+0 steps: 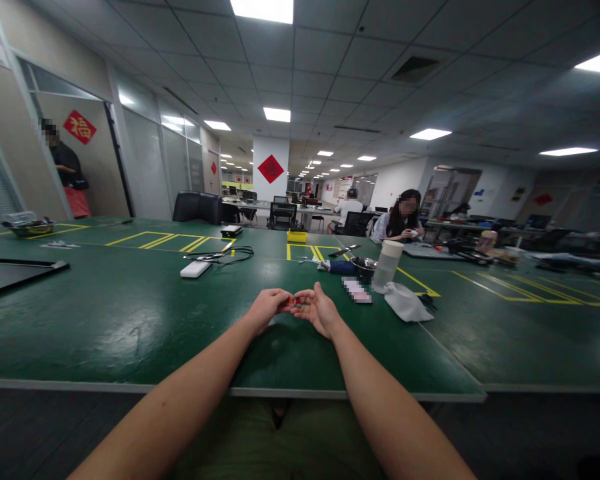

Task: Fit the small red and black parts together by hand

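Note:
Above the green table [215, 320], near its front edge, my two hands meet at the fingertips. My left hand [269, 311] is closed in a pinch at a small red object [297, 302], whose kind is too small to make out. My right hand [321, 313] faces it with the palm turned inward, thumb raised and fingers stretched out. Its fingertips touch or lie just under the red object. Part of that object is hidden behind the fingers.
Right of my hands are a phone [357, 291], a clear bottle [387, 267], a white pouch [407, 303], a metal bowl [364, 267] and a dark blue roll [343, 267]. To the left lies a white power bank [196, 268] with black cables. A person [400, 220] sits across the table.

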Motion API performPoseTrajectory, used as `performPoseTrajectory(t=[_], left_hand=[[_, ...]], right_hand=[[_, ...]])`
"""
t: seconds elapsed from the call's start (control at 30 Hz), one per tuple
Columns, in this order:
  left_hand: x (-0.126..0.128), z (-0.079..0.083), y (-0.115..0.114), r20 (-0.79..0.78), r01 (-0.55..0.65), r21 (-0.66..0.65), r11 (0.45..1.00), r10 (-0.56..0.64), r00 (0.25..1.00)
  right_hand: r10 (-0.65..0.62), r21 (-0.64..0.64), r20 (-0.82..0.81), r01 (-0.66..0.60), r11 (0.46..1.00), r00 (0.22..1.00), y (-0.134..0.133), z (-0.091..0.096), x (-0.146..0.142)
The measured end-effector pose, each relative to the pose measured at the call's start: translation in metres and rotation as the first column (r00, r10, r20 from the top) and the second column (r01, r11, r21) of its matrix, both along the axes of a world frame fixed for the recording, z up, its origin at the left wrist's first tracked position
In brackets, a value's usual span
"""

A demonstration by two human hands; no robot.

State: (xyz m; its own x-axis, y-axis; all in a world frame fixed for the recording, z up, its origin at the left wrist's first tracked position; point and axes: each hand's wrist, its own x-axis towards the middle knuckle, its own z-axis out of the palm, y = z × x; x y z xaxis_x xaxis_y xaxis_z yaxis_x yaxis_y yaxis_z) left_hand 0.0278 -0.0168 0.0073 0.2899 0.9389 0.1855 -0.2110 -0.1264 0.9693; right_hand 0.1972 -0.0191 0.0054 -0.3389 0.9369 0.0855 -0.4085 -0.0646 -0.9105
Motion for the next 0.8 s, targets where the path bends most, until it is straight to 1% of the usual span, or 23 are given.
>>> performPoseTrajectory(t=[0.8], left_hand=[[0.0014, 0.0047, -0.0059, -0.012, -0.01, -0.018, 1.0, 0.01, 1.0]], right_hand=[[0.003, 0.028, 0.02, -0.004, 1.0, 1.0, -0.0017, 0.0003, -0.0003]])
